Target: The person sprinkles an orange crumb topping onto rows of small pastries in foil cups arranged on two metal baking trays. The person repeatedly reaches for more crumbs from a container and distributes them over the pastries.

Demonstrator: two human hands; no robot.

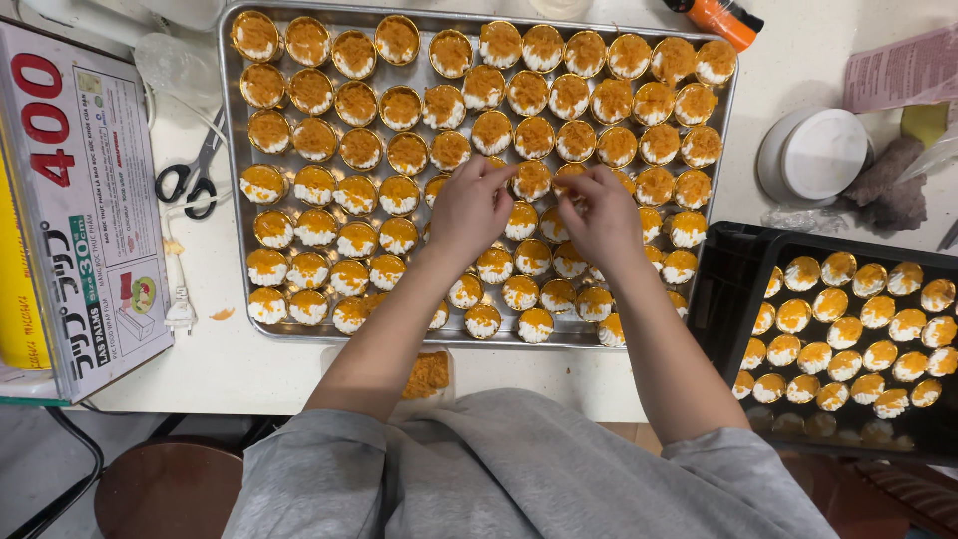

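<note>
A large metal baking tray [232,200] on the white table holds several rows of small cups filled with white cream and orange shredded topping [399,150]. My left hand [469,208] and my right hand [599,215] hover side by side over the middle of the tray, fingertips pinched together above cups in the centre rows. Whether either hand grips a pinch of topping is hidden by the fingers. A small heap of orange shreds [427,374] lies on the table near my body, partly behind my left forearm.
A black tray [733,279] with more topped cups sits at the right. Black-handled scissors [190,180] and a long cardboard box of wrap [85,200] lie at left. A white lidded tub [818,155], an orange bottle [718,18] and a dark stool [165,489] are nearby.
</note>
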